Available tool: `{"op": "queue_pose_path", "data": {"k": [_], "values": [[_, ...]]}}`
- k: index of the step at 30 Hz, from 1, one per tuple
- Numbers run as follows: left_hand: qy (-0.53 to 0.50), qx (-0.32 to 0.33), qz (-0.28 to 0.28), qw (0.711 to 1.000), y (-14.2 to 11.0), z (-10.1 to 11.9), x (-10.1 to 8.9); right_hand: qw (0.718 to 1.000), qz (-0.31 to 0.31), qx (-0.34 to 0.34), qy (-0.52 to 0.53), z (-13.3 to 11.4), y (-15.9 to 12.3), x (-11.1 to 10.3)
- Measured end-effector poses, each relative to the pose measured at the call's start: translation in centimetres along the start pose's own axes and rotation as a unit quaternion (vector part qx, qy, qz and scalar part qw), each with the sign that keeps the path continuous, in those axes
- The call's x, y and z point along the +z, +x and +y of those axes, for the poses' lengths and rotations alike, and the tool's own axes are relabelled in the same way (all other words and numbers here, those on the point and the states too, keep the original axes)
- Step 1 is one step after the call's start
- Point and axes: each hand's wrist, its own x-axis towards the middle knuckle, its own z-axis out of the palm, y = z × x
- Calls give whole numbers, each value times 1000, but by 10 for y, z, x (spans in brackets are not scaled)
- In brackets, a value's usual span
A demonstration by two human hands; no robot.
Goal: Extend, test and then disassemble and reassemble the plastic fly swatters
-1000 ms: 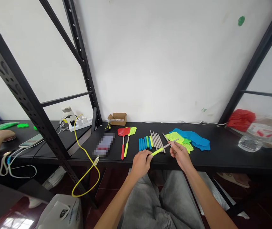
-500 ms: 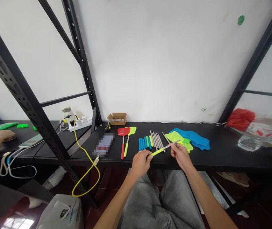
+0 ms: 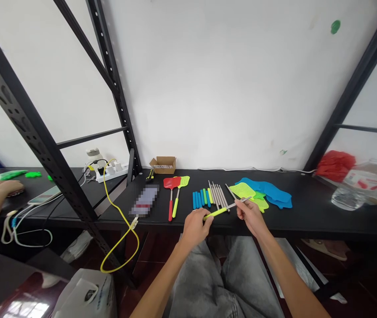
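My left hand (image 3: 195, 227) pinches the rear part of a yellow-green fly swatter handle (image 3: 217, 212) near the table's front edge. A thin metal rod (image 3: 231, 206) extends from the handle's other end, and my right hand (image 3: 250, 214) is closed on that rod. Just behind lie several loose metal rods (image 3: 217, 194) and a row of blue and yellow-green handles (image 3: 201, 198). Beyond my right hand are yellow-green swatter heads (image 3: 242, 190) and overlapping blue swatter heads (image 3: 276, 194). Left of the handles rest a red fly swatter (image 3: 170, 203) and a yellow-green fly swatter (image 3: 176, 204).
A pixelated phone (image 3: 145, 201) with a yellow cable (image 3: 121, 213) lies left on the black table (image 3: 311, 207). A small cardboard box (image 3: 163, 164) stands by the wall. Another person's hand (image 3: 8, 187) is at far left. A clear plastic container (image 3: 347, 198) sits right.
The fingers of my left hand have shifted on the handle, and more of its rear end shows. My right hand stays on the rod.
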Motion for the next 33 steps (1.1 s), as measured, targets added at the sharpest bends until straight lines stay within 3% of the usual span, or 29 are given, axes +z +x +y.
{"op": "queue_pose_path", "data": {"k": [10, 15, 17, 19, 21, 23, 28, 33], "values": [[2, -17, -11, 1000, -1, 8, -3, 976, -125, -22, -175, -6, -7, 9], [-14, -18, -4, 1000, 2, 7, -4, 971, -162, -7, -175, -13, -2, 2], [-25, -25, -6, 999, 3, 7, -5, 973, -136, -6, -188, -20, 7, -14], [-33, -30, -9, 999, 3, 8, -6, 970, -52, -28, -235, -29, 21, -36], [-36, -32, -9, 999, 3, 9, -6, 940, 48, -60, -332, -37, 38, -59], [-37, -34, -6, 999, 3, 9, -6, 884, 85, -76, -453, -41, 54, -79], [-45, -32, -1, 998, 3, 6, -5, 769, 32, -34, -638, -36, 82, -96], [-45, -27, 6, 999, 2, 5, -4, 711, 11, -6, -703, -30, 98, -89]]}}
